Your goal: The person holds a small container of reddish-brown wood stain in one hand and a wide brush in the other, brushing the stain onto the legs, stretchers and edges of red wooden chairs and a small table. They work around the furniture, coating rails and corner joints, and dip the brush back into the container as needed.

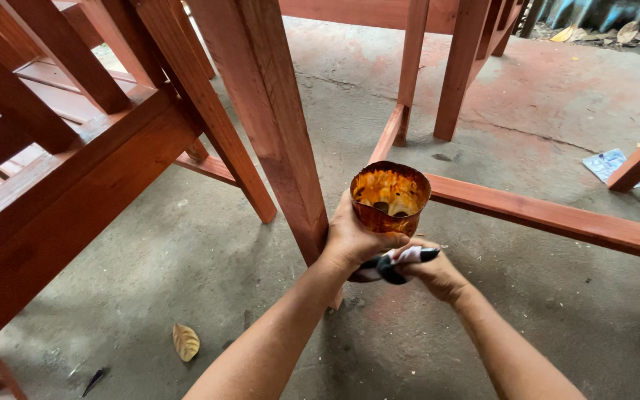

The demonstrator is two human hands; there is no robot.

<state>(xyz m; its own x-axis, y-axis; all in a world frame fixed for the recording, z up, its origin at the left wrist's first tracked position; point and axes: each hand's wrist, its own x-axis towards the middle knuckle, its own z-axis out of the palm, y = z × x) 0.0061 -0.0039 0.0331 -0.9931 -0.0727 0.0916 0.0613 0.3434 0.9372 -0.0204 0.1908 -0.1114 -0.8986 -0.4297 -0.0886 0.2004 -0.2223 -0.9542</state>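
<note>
My left hand point(351, 238) grips a cut-off plastic cup point(390, 197) stained orange-brown, with dark liquid at its bottom. The cup is held upright, just right of a red-brown wooden leg point(272, 126). Under the cup, my right hand point(432, 272) is closed around a small black and white rag point(392, 264). The two hands touch each other below the cup.
Red-stained wooden furniture frames stand around: one at the left point(68, 178), a low rail point(557, 218) running right, more legs at the back point(459, 70). The floor is grey concrete with red stains, a dry leaf point(185, 341) and a scrap of paper point(610, 164).
</note>
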